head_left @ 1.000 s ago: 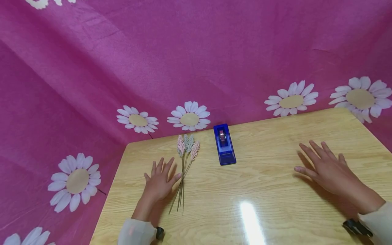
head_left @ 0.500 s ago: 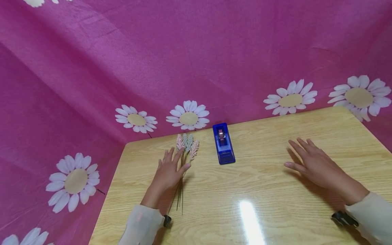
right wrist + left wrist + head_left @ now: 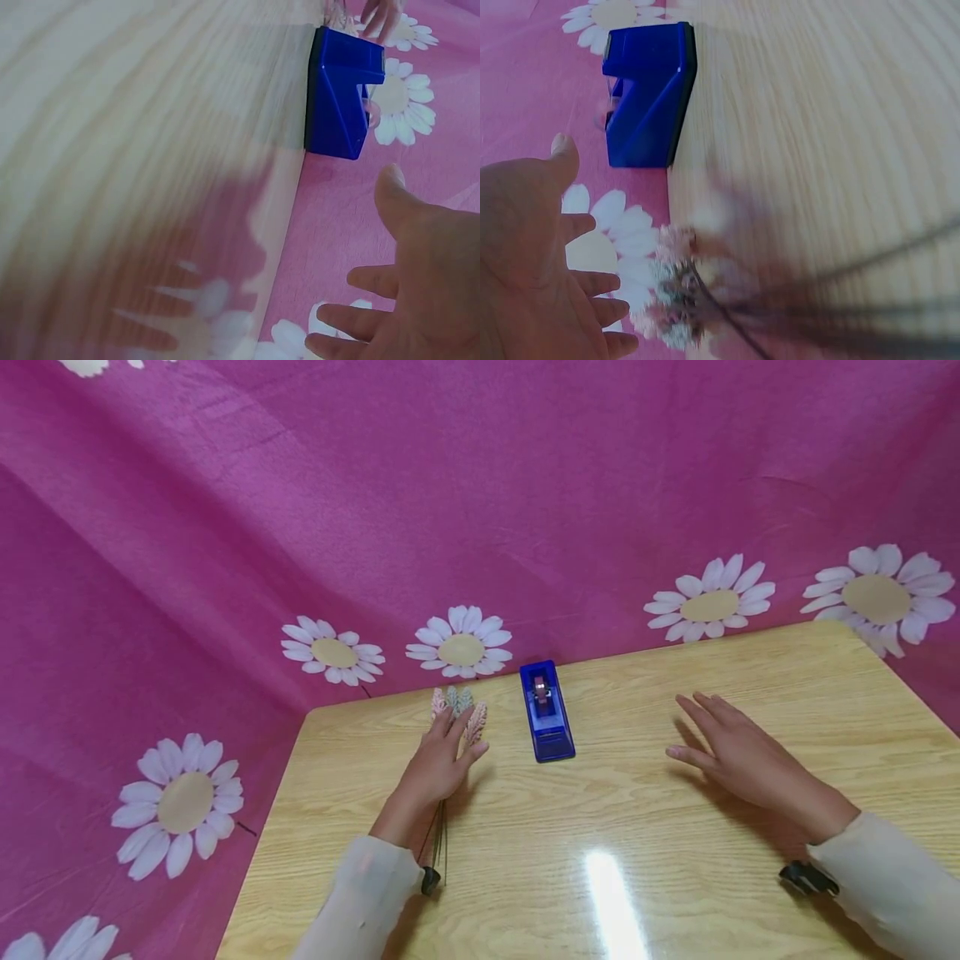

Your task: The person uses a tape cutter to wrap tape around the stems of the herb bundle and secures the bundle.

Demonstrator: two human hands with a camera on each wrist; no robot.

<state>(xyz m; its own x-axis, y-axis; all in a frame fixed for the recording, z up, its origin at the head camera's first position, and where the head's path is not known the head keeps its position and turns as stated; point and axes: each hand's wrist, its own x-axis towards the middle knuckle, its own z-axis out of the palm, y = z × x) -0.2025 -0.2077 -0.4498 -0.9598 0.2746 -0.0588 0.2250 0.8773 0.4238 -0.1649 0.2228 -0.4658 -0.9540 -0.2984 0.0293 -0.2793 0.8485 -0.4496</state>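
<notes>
My left hand (image 3: 437, 767) hovers over a small bunch of artificial flowers (image 3: 476, 723), fingers spread and holding nothing. Pink and grey-blue flower heads poke out past its fingers, while the hand hides part of the thin stems. A blue tape dispenser (image 3: 556, 745) stands to the right of the bunch, near the table's back edge. To the right of the dispenser and apart from it, my right hand (image 3: 742, 762) is held above the table with extended fingers, its shadow beneath. In the left wrist view, the flower heads (image 3: 676, 292) lie beyond the fingertips.
The wooden table (image 3: 652, 827) reaches back to a magenta cloth (image 3: 525, 510) printed with white daisies. A bright light reflection shows on the table's front middle. Dark bands sit at both wrists below pale sleeves (image 3: 367, 893).
My left hand has moved right and forward, from beside the flowers to over them. The right hand has shifted left toward the tape dispenser. Flowers and dispenser stay in place.
</notes>
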